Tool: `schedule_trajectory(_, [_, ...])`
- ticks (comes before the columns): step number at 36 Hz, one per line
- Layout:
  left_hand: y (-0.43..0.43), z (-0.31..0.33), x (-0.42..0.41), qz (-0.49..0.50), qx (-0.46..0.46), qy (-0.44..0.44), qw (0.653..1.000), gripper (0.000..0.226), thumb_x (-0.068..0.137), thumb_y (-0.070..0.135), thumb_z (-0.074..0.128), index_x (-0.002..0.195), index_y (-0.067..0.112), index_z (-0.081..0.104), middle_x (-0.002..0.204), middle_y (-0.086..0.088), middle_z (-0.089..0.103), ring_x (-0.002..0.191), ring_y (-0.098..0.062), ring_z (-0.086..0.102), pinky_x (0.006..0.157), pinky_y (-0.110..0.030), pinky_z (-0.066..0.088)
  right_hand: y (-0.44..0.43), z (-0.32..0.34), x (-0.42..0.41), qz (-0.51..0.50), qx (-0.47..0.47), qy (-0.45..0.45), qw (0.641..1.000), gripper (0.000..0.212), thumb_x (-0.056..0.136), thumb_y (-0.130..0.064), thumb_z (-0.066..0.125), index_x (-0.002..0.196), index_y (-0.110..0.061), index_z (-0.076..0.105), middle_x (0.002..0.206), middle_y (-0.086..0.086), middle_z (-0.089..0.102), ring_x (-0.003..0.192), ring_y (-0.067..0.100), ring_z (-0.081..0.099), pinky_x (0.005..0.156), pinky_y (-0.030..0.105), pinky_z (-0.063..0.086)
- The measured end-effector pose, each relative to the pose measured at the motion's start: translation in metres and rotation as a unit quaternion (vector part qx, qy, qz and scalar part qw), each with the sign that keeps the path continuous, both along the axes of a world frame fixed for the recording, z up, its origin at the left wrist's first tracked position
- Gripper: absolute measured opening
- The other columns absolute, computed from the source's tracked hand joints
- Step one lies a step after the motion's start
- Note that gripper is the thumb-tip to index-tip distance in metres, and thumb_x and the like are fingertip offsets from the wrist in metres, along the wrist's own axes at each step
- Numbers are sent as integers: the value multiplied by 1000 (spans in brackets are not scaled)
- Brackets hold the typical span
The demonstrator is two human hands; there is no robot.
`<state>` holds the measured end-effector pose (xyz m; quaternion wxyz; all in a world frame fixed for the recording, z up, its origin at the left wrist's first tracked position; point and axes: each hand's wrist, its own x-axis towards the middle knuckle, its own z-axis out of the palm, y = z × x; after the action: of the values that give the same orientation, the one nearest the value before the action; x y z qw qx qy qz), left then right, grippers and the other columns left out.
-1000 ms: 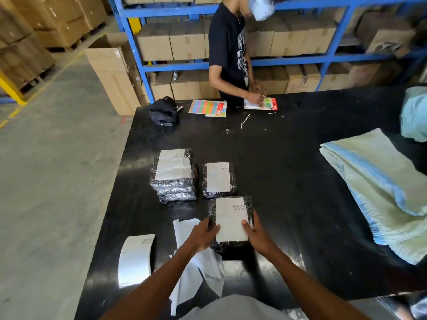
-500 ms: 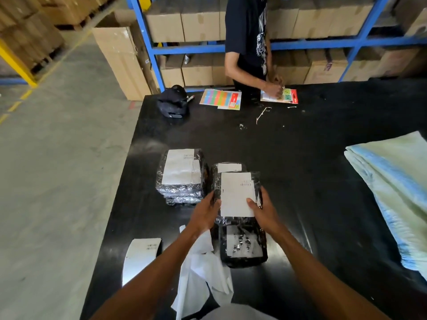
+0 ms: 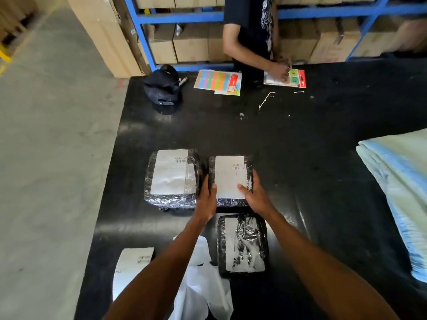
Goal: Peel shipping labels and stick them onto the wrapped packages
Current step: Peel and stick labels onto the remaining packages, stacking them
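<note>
Gripping one package, two hands

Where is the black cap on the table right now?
In the head view, the black cap sits at the far left corner of the black table, just left of the coloured sticker sheet.

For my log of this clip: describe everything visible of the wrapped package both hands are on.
The shiny black plastic-wrapped package with a white label lies flat on the black table, just right of a taller stack of labelled wrapped packages. Its wrinkled film glints. A white rectangular label with small barcode print covers most of the top. The left hand holds its left edge, the right hand its right, thumbs on the label's lower corners.
</note>
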<state>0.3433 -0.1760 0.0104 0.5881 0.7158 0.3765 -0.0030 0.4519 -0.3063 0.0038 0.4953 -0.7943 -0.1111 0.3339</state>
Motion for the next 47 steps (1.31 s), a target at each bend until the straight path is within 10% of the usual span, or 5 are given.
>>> schedule_trajectory(22, [2,-33,-6,-8,-3,46,999,61,102,59,20,155,47,-10,158,-25,33,139,-46,42,116,-64,30,5,-26,13,64,-39,3,997,89,98,-38,59,158,-42,-6,164,-5,29,149,17,31,124,51,24])
schedule_trajectory(28, [2,7,-32,-87,-19,72,993,64,109,38,30,161,14,1,164,-16,21,151,-34,25,122,-43,21,-4,-16,-15,55,-107,-94,988,90,100,-47,55,162,-23,-6,171,2,3,156,27,14,124,55,14])
schedule_trajectory(37, [74,2,-152,-193,100,106,970,40,101,20,57,141,18,56,143,-2,58,130,-19,57,106,-28,45,11,6,-101,20,-78,-446,892,42,97,-33,57,136,-19,51,136,0,54,124,18,52,102,43,33])
schedule_trajectory(44, [141,2,-255,-235,219,161,933,55,94,11,68,146,13,49,150,-7,48,132,-20,52,99,-6,37,64,-8,-190,205,-44,-458,864,41,96,-48,49,125,-21,62,120,-3,65,114,21,62,94,41,32])
schedule_trajectory(47, [160,-9,-286,-292,249,214,898,71,91,24,73,152,19,39,160,-3,33,150,-23,30,118,-23,23,84,-23,-228,325,-109,-408,846,67,92,-62,44,145,-22,45,142,1,55,134,23,50,105,50,29])
